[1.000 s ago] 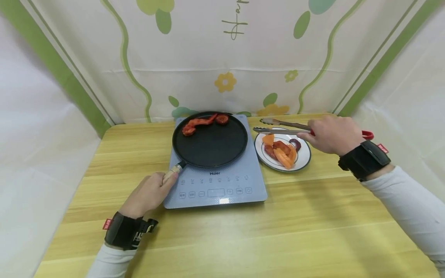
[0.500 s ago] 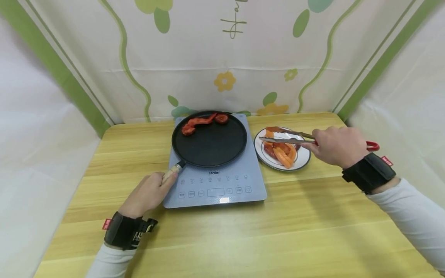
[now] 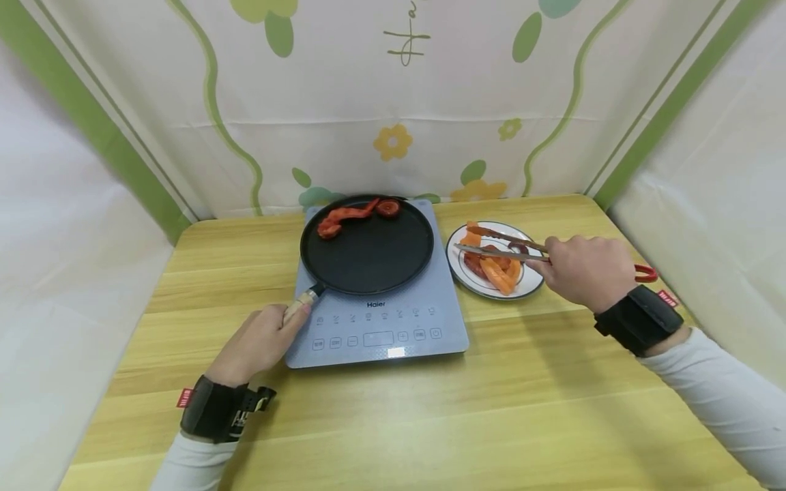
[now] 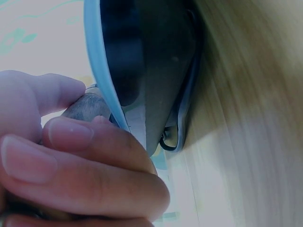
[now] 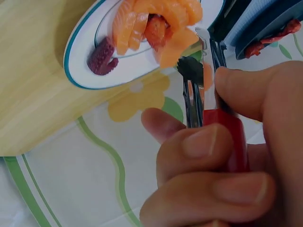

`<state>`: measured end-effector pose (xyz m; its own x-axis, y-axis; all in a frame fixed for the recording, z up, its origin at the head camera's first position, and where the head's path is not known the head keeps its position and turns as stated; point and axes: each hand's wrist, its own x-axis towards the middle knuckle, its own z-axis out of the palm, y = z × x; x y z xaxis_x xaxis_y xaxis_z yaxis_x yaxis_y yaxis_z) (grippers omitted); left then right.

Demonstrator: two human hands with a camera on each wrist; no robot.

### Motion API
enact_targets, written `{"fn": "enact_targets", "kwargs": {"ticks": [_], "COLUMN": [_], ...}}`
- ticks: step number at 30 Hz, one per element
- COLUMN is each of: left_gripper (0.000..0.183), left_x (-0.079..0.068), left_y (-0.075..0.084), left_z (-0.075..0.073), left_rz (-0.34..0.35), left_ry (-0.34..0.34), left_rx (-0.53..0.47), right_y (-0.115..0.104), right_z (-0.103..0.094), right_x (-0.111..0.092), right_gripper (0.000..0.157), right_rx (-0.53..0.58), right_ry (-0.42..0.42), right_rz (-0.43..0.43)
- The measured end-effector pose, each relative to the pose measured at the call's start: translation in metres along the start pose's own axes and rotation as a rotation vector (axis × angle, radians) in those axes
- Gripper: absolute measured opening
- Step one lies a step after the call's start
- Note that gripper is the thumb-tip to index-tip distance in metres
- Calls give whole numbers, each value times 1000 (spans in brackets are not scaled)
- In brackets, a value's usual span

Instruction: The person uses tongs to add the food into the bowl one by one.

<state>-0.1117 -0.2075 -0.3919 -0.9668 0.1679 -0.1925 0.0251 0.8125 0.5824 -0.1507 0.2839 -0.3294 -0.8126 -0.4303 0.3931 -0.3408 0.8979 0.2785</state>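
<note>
The left hand (image 3: 258,344) curls round the handle (image 3: 301,303) of the pan (image 3: 371,262), likely to steady it. The right hand (image 3: 589,271) grips parted tongs (image 3: 505,254) over the plate (image 3: 531,278), probably for reach.

Left hand (image 3: 258,341) and right hand (image 3: 586,269) both gripping, backs upward.
The white-sleeved left forearm (image 3: 196,460) reaches over the left side of the counter (image 3: 381,423), fingers (image 4: 90,184) curled; the white-sleeved right forearm (image 3: 712,382) slants across the right edge, its hand toward the far right corner, thumb (image 5: 251,92) extended, fingers bent. Black bands (image 3: 211,409) circle both wrists (image 3: 671,339).
</note>
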Motion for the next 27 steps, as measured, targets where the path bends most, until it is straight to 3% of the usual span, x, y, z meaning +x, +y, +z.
{"fn": "enact_targets", "kwargs": {"ticks": [7, 9, 17, 22, 27], "left_gripper": [62, 61, 63, 63, 62], "left_x": [0, 0, -1, -1, 0], "left_y": [0, 0, -2, -3, -2], "left_z": [0, -1, -1, -1, -1], "left_rz": [8, 7, 8, 7, 15], "left_ry": [2, 2, 1, -1, 0], "left_rx": [-5, -6, 2, 11, 15], "right_y": [-8, -12, -24, -25, -24], "right_z": [5, 7, 15, 19, 22], "right_x": [-5, -6, -8, -11, -15], "right_gripper": [49, 49, 46, 46, 44], "right_rx": [-58, -61, 3, 25, 7], "right_ry": [21, -7, -267, -320, -306], "right_rz": [17, 45, 204, 220, 185]}}
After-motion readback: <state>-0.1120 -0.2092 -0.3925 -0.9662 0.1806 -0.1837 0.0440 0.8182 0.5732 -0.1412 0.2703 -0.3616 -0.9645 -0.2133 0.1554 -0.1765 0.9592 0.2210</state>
